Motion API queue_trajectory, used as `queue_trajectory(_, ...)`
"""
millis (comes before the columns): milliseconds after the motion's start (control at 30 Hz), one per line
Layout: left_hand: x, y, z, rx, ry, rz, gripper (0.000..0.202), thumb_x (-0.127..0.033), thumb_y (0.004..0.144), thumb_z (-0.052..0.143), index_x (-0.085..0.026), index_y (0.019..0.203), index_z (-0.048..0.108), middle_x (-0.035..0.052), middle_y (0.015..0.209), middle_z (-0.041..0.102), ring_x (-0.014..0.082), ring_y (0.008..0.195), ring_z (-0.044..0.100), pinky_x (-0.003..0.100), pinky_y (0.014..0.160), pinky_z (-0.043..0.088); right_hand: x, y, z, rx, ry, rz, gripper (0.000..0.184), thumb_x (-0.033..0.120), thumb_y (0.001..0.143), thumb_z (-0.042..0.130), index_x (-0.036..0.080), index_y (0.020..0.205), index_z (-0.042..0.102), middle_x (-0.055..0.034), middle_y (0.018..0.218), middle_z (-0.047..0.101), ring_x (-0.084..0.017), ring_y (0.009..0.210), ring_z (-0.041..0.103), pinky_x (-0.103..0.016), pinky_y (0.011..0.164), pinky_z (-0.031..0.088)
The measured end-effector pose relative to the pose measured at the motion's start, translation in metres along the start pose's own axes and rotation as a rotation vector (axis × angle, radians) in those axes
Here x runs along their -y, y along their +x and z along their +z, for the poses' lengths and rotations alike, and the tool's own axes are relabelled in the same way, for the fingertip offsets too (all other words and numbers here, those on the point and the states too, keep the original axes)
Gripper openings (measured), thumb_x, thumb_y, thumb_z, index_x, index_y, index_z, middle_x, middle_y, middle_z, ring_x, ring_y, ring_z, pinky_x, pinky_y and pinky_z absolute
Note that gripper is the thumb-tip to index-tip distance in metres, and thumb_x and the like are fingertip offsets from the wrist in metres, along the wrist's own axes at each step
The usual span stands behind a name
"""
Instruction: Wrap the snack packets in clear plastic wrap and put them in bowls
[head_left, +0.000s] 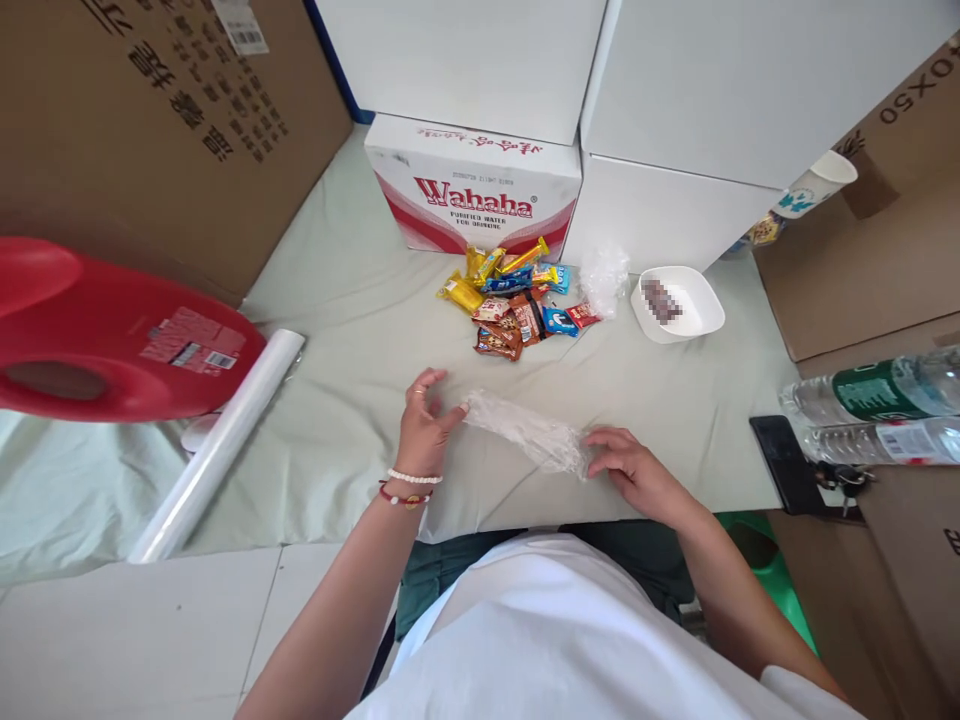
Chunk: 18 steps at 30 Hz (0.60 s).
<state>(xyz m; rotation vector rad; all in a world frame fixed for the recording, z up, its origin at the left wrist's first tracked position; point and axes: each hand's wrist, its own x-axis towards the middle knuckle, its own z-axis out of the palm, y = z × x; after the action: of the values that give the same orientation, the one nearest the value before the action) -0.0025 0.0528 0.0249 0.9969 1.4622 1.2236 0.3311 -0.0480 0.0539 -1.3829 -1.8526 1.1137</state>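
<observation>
At the left edge of the cloth-covered surface [345, 440] stands a rounded red plastic jug [135, 315], and beside it a smooth white roll [217, 450] slants to the front edge. My left hand [422, 432] has its fingers spread apart; only the thumb touches the crinkled clear film [525, 428], a long, loose bundle lying near the middle of the front edge. Farther from this edge are glossy wrapped snacks [517, 300]. My right hand [637, 475] touches the film's other end with bent fingers; I cannot tell if they pinch. Beyond are a smooth square-cornered white bowl [701, 302] and, at the right edge, ribbed clear bottles [877, 388].
</observation>
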Motion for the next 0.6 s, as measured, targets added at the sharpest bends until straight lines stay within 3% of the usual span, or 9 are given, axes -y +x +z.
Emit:
queue_trajectory(67,-0.001,-0.005,-0.009,-0.174,0.193,0.099,0.059,-0.039,0.068,0.083,-0.025,0.122,0.063,0.0103,0.157,0.049,0.0262,0.144,0.048,0.040,0.110,0.045,0.004,0.000,0.000,-0.105,-0.064,0.024,0.026,0.019,0.093,0.057,0.031,0.092,0.080,-0.0070,0.123,0.073,-0.030,0.120,0.063,-0.055,0.104,0.049)
queue_trajectory(133,-0.001,-0.016,-0.015,-0.360,0.270,0.107,0.045,-0.043,0.077,0.078,-0.023,0.114,0.063,0.0088,0.132,0.064,0.0221,0.120,0.062,0.036,0.098,0.051,0.012,0.005,0.002,-0.214,-0.125,0.023,0.028,0.018,0.094,0.055,0.032,0.099,0.078,-0.0069,0.114,0.074,-0.029,0.111,0.065,-0.052,0.099,0.052)
queue_trajectory(167,-0.001,-0.024,-0.017,-0.395,0.258,0.068,0.035,-0.045,0.081,0.073,-0.022,0.105,0.063,0.0055,0.112,0.069,0.0194,0.102,0.066,0.034,0.088,0.052,0.017,0.011,0.005,-0.239,-0.154,0.009,0.027,0.019,0.095,0.055,0.032,0.103,0.078,-0.0069,0.109,0.074,-0.029,0.107,0.065,-0.051,0.097,0.052)
queue_trajectory(233,0.002,-0.041,-0.016,-0.298,0.177,-0.070,0.025,-0.048,0.088,0.064,-0.023,0.087,0.061,-0.0011,0.078,0.065,0.0152,0.071,0.061,0.029,0.070,0.050,0.024,0.027,0.017,-0.219,-0.210,-0.038,0.024,0.026,0.098,0.059,0.033,0.112,0.076,-0.0080,0.107,0.073,-0.030,0.107,0.063,-0.051,0.097,0.052)
queue_trajectory(300,0.005,-0.060,-0.012,-0.088,0.088,-0.220,0.030,-0.051,0.089,0.062,-0.024,0.077,0.060,-0.0025,0.066,0.061,0.0136,0.057,0.056,0.027,0.058,0.046,0.026,0.046,0.035,-0.152,-0.294,-0.076,0.025,0.032,0.096,0.066,0.031,0.119,0.076,-0.0106,0.113,0.072,-0.032,0.112,0.059,-0.052,0.099,0.052)
queue_trajectory(367,0.008,-0.076,-0.006,0.059,0.039,-0.335,0.032,-0.053,0.084,0.067,-0.023,0.075,0.062,-0.0008,0.067,0.066,0.0133,0.053,0.056,0.026,0.050,0.040,0.023,0.063,0.053,-0.079,-0.414,-0.057,0.022,0.030,0.094,0.069,0.028,0.115,0.077,-0.0128,0.114,0.071,-0.034,0.112,0.056,-0.051,0.096,0.051)
queue_trajectory(467,0.011,-0.091,0.004,0.172,0.015,-0.430,0.034,-0.053,0.078,0.076,-0.021,0.079,0.067,0.0021,0.073,0.072,0.0138,0.053,0.060,0.025,0.046,0.037,0.014,0.079,0.071,-0.043,-0.490,0.023,0.017,0.023,0.097,0.061,0.025,0.098,0.078,-0.0123,0.098,0.071,-0.032,0.100,0.056,-0.048,0.087,0.050)
queue_trajectory(600,0.011,-0.092,0.022,0.200,-0.067,-0.455,0.043,-0.054,0.076,0.083,-0.020,0.097,0.069,0.0083,0.097,0.075,0.0193,0.078,0.071,0.025,0.054,0.050,0.010,0.079,0.075,-0.162,-0.117,0.108,0.014,0.032,0.096,0.063,0.026,0.091,0.075,-0.0058,0.087,0.069,-0.024,0.082,0.059,-0.039,0.078,0.049)
